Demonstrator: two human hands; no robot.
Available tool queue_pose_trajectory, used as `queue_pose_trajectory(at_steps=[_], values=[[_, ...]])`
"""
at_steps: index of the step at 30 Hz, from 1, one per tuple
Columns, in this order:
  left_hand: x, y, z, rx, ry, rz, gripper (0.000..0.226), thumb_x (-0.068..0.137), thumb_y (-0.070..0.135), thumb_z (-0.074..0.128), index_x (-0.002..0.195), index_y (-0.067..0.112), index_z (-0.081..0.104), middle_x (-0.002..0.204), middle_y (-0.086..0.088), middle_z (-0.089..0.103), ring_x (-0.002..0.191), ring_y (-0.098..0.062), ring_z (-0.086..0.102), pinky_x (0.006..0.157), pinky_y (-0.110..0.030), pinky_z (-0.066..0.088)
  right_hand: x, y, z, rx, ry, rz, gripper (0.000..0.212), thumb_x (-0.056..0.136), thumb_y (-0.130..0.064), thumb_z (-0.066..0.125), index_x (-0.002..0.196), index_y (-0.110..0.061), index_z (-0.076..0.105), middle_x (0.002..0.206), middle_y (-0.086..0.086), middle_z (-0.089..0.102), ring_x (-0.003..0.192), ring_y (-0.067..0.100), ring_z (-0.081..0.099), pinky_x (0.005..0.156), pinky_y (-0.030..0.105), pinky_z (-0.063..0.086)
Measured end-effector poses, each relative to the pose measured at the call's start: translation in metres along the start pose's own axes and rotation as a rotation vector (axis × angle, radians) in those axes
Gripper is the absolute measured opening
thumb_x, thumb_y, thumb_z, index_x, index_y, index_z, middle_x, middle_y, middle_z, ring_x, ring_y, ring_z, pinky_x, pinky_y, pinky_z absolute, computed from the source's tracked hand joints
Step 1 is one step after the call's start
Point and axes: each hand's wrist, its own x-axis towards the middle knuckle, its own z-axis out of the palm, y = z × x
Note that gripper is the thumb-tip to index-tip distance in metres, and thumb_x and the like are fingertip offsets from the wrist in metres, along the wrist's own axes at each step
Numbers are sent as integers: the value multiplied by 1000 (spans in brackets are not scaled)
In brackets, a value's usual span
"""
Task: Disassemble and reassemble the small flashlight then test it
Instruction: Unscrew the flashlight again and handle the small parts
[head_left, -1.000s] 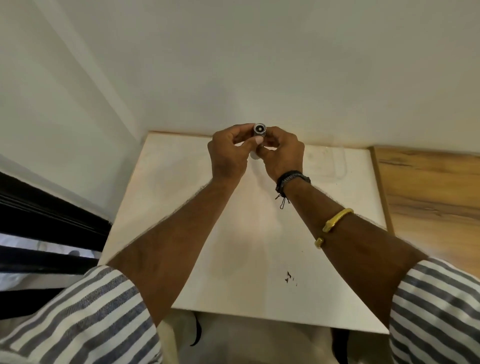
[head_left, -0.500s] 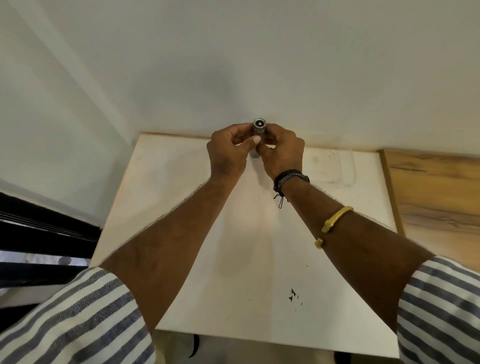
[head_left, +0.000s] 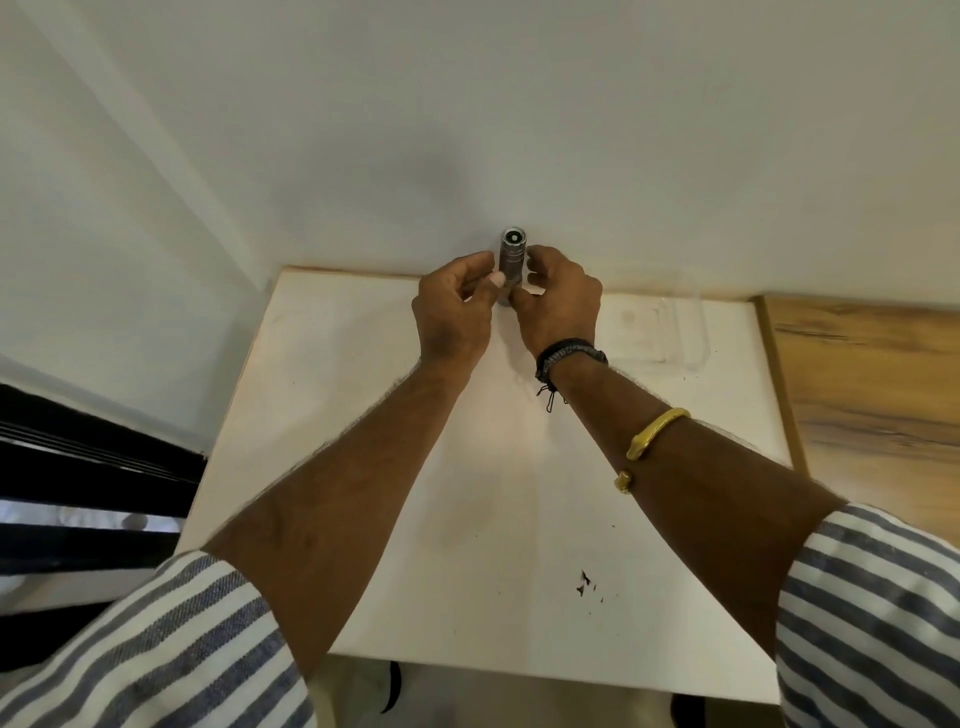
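Note:
A small silver flashlight (head_left: 512, 255) stands upright between my two hands, above the far edge of the white table (head_left: 363, 415). Its round end with a dark centre faces up. My left hand (head_left: 454, 312) pinches the lower body from the left with thumb and fingertips. From the right, my right hand (head_left: 558, 301) holds the flashlight with curled fingers. The lower end of the flashlight is hidden behind my fingers.
A white wall rises right behind the table. A wooden surface (head_left: 872, 379) adjoins the table on the right. Black rails (head_left: 78, 467) lie to the left. A few dark specks (head_left: 584, 582) mark the table near its front.
Both hands have lifted the flashlight a little higher and farther away, and more of its silver body now shows above my fingers.

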Motion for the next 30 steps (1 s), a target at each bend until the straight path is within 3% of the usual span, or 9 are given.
queue_pose_trajectory(at_steps=[4,8,12,19,23,26,28,30], values=[[-24,9,-4,-10,85,-23,32,95,18,68,125,9,68,118,-3,74,102,-9,69,98,-31,56,-23,-8,-12,123,56,31,50,87,-12,80,134,-10,62,132,8,68,112,20,68,95,34,58],[-66,18,-9,-53,108,-52,28,95,17,66,122,9,70,111,-3,76,101,-13,72,94,-38,59,-62,-11,-35,183,131,-18,31,87,-9,78,117,-10,70,113,5,75,93,15,70,83,24,58],[-110,26,-11,-113,86,-104,24,94,15,68,117,10,72,102,-1,77,92,-15,74,88,-43,62,-102,-5,-64,240,143,14,19,88,-7,75,107,-11,73,96,-2,74,84,12,68,83,34,62],[-182,37,2,-140,-21,-119,23,93,15,69,114,10,73,98,-2,77,85,-13,75,81,-40,64,-163,26,-115,273,175,80,13,88,-8,74,101,-13,75,89,-2,74,85,20,73,77,44,64],[-211,40,14,-140,-106,-159,22,91,13,69,112,9,74,95,-5,78,86,-15,75,79,-38,64,-187,48,-143,269,210,144,10,89,-11,73,95,-19,75,85,-2,74,80,21,74,66,39,65],[-226,40,25,-69,-188,-214,22,91,14,69,113,10,74,97,-5,77,86,-17,74,84,-39,63,-198,67,-160,261,235,216,11,88,-10,73,96,-17,75,85,0,74,74,20,74,62,39,65],[-232,38,35,-10,-256,-268,23,91,15,69,114,11,74,102,-7,77,93,-21,73,90,-42,61,-203,82,-169,228,246,275,11,88,-10,72,96,-17,76,84,-2,74,68,17,73,65,43,65],[-237,37,45,41,-322,-317,27,91,16,69,117,10,73,111,-10,75,104,-25,70,97,-43,57,-206,97,-176,165,251,324,12,89,-10,72,96,-18,77,85,-4,74,74,16,73,72,44,65]])
